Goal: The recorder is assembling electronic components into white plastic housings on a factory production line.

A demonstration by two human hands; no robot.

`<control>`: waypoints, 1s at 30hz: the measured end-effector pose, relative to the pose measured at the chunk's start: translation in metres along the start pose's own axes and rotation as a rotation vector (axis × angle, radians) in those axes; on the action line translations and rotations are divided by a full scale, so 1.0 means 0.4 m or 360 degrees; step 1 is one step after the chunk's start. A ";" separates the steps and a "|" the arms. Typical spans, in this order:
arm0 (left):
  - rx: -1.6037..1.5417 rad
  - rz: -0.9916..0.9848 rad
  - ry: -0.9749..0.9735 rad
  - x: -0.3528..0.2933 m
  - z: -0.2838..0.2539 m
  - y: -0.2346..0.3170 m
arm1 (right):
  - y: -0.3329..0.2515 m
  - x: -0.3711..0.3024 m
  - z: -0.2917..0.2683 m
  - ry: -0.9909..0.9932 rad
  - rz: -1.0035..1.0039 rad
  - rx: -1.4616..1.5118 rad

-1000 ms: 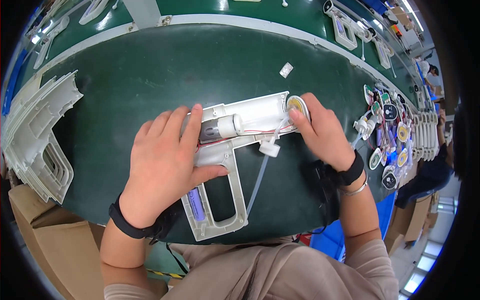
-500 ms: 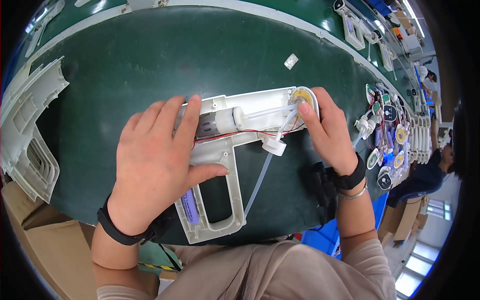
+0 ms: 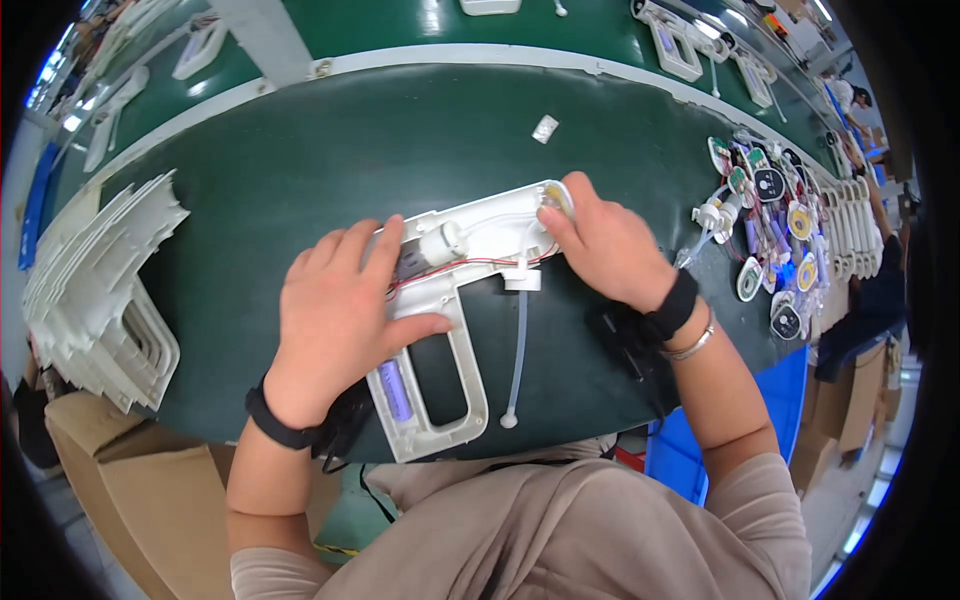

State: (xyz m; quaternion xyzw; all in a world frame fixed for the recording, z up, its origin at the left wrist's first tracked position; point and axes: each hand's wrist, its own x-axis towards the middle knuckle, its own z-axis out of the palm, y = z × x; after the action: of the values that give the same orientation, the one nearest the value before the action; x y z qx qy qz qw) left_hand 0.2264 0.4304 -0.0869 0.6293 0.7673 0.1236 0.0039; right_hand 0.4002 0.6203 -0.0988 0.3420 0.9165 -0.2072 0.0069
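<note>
A white plastic housing half [image 3: 472, 385], shaped like a pistol with a loop handle, lies open side up before me. My left hand [image 3: 335, 325] grips its rear part, fingers over the top edge and thumb across the handle. My right hand [image 3: 615, 250] holds the front end, its thumb pressing inside by a round part mostly hidden. In the housing sit a white-ended motor unit [image 3: 440, 243], red and black wires [image 3: 470, 262] and a purple cylindrical battery [image 3: 396, 390]. A white fitting [image 3: 522, 279] below the barrel carries a clear tube [image 3: 519, 350] ending in a small knob.
Nested white shells [image 3: 100, 280] stand at the left above a cardboard box [image 3: 150, 490]. Wired parts and batteries [image 3: 770, 225] are heaped at the right, beside a row of white handles [image 3: 853, 225]. A small white piece [image 3: 545, 128] lies on the green table [image 3: 330, 140]. A blue bin [image 3: 780, 400] sits below.
The view has shifted, showing more of the nested shells. My right hand has turned slightly at the front end. The tube hangs straighter, and its knobbed end now shows beside the handle.
</note>
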 end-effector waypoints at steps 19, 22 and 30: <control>-0.0036 0.0389 0.0075 0.100 0.032 0.087 | -0.040 -0.068 -0.024 0.0443 -0.0755 0.0785; -0.0432 0.0434 -0.0173 0.115 0.045 0.071 | -0.023 -0.048 -0.039 0.0317 -0.0639 0.0960; -0.0263 0.0480 -0.0055 0.120 0.057 0.067 | -0.013 -0.040 -0.053 0.0539 -0.1343 0.0016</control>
State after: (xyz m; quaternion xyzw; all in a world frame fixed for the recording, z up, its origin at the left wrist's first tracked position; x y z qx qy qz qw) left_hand 0.2459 0.4857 -0.0967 0.7369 0.6511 0.1746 0.0502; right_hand 0.4118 0.6150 -0.0749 -0.0322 0.9629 -0.1376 -0.2299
